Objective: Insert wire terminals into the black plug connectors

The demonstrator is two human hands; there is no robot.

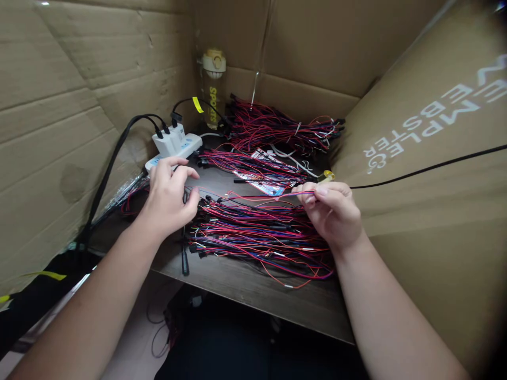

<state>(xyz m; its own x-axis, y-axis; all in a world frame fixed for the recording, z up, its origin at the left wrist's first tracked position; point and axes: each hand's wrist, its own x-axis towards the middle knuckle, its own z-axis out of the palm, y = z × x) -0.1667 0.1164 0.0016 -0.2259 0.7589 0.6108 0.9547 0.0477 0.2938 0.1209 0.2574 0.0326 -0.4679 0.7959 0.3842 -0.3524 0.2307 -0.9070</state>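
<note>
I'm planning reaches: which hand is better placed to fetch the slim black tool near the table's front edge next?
Probably the left hand: it's nearer the slim black tool, open, and seemingly empty. The right hand, farther away, pinches thin red and blue wires.

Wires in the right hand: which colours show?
Red and purplish-blue show on the wires in the right hand; head view.

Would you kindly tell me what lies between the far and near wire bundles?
The head view shows a middle bundle, printed sheet, white cable, and wires the right hand holds.
</note>
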